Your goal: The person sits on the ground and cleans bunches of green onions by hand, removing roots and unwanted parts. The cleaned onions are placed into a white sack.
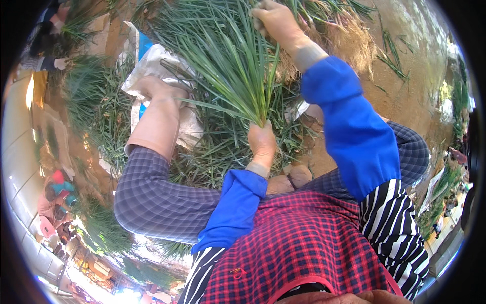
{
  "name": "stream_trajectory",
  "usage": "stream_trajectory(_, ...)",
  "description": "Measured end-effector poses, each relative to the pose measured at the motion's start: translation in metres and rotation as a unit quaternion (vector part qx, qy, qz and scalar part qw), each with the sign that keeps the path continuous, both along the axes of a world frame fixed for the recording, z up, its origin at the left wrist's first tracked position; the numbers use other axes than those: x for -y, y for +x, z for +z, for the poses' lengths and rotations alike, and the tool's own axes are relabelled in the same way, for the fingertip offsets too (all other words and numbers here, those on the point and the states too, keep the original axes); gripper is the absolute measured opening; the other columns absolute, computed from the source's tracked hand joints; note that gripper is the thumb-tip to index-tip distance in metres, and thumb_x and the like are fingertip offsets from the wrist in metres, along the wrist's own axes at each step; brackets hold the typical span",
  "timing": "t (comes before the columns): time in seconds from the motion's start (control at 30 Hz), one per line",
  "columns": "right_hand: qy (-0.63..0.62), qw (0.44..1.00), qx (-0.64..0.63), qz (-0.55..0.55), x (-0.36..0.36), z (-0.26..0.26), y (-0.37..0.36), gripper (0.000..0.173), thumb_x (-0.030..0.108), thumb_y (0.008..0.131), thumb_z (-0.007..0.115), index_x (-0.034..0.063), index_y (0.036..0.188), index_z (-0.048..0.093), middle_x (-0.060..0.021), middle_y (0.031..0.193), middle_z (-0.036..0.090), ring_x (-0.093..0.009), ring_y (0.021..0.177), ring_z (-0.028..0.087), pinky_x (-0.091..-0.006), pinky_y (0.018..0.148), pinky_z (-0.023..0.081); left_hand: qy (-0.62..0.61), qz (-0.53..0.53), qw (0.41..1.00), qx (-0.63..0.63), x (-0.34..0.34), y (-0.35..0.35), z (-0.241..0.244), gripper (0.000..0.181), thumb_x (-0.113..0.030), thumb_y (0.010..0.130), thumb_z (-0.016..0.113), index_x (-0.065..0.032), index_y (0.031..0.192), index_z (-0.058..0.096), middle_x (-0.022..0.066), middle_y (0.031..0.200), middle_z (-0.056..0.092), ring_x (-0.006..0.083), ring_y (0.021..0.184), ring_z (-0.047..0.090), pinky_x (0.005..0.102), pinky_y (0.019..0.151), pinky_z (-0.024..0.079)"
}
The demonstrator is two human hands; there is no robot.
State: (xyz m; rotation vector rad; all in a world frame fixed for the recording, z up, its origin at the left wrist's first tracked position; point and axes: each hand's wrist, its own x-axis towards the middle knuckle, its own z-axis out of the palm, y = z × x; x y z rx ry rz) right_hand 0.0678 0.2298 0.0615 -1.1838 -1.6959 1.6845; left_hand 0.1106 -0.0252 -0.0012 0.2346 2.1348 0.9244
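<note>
My left hand [262, 141] grips the pale lower ends of a bunch of long green leafy stalks [243, 79]. From the fist, the leaves fan out away from me. My right hand [276, 22] is further out, its fingers curled beside the larger heap of the same plants [205, 22]. The fingertips are blurred, so whether they pinch a stalk is unclear. Below that hand, a thick mass of tan fibrous roots [351, 43] with reddish stem bases lies on the ground. Loose leaf trimmings [224, 152] spread beneath my left hand, between my legs.
A white plastic sack [155, 62] lies under my bare left foot [163, 89]. Brown earth ground [406, 91] stretches off to the right. At the far left, another person's hand [60, 63] is near a green heap [85, 89]. Another person [57, 201] is further back.
</note>
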Motion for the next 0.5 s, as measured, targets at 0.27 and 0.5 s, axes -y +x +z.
stream_trajectory(0.27,0.348,0.572,0.409,0.620,-0.015,-0.055,0.138,0.013,0.014,0.078,0.057,0.0028,0.081,0.064,-0.0102,0.067,0.062,-0.021,0.060,0.060,-0.0336,0.054,0.049,0.322,0.156,0.899,0.253,-0.031,-0.034,0.070,0.012,-0.014,0.086,0.057,-0.0015,0.086,0.056,0.0050,0.068,0.057,0.0101,0.052,0.053,0.0186,0.042,0.042)
stream_trajectory(0.5,0.091,0.865,0.485,0.088,-0.024,-0.071,0.087,0.039,0.042,0.089,0.044,0.0059,0.093,0.059,-0.0179,0.084,0.064,-0.032,0.078,0.062,-0.0417,0.071,0.048,0.398,0.147,0.725,0.542,-0.042,-0.067,0.080,0.034,-0.019,0.091,0.049,-0.0047,0.122,0.044,0.0028,0.084,0.054,0.0163,0.074,0.053,0.0294,0.058,0.048)
